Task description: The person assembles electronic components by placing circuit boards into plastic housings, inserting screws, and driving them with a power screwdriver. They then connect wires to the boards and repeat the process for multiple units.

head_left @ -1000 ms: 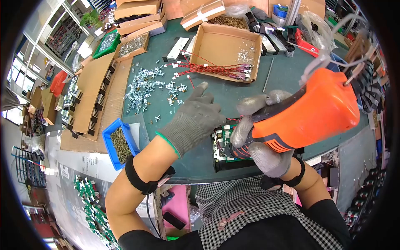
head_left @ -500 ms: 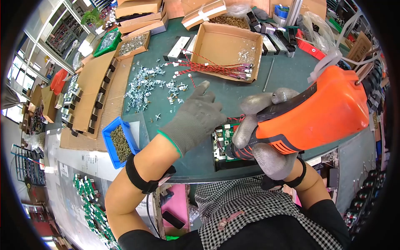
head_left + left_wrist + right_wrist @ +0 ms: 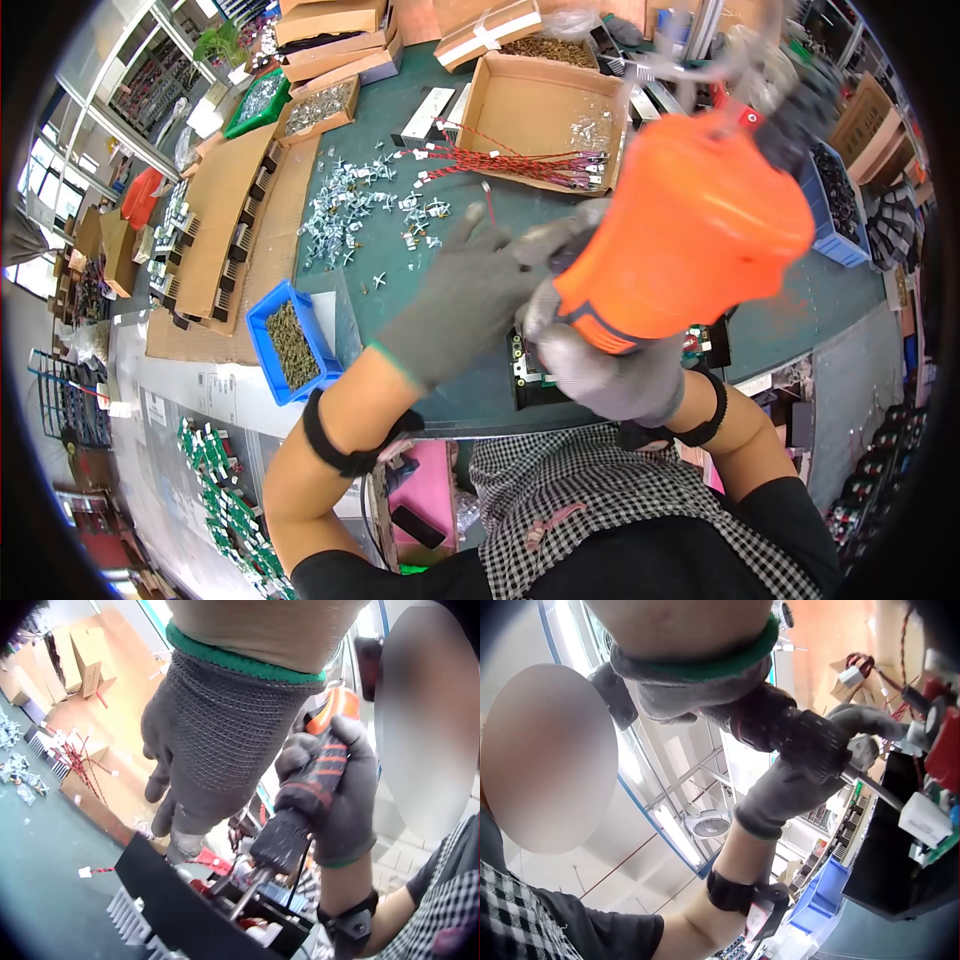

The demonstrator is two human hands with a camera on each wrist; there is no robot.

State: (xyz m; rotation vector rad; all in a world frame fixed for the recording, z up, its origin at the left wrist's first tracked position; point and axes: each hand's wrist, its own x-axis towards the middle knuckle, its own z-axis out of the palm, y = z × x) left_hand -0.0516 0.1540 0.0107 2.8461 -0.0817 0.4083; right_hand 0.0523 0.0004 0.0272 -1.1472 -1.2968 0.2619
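My gloved right hand [image 3: 610, 375] grips an orange and black power driver [image 3: 690, 230], blurred in the head view. In the left wrist view the driver's bit [image 3: 249, 894] reaches down into a black housing [image 3: 180, 900] with a finned heatsink [image 3: 127, 919] at its side. The right wrist view shows the bit [image 3: 877, 787] at a white block [image 3: 925, 820] by a green board. My gloved left hand [image 3: 455, 300] has its fingers extended at the housing's edge, beside the driver's front end. A red twisted wire with a white connector [image 3: 85, 872] sticks out beyond the housing.
Loose metal clips [image 3: 335, 215] lie on the green table. Behind them a cardboard tray [image 3: 540, 95] holds red twisted wires [image 3: 530, 168]. A blue bin [image 3: 325, 375] of small screws stands at the left, another blue bin [image 3: 835, 225] at the right.
The driver has swung left and stands more upright in my right hand, its front end closer to my left hand. My left hand has shifted slightly left.
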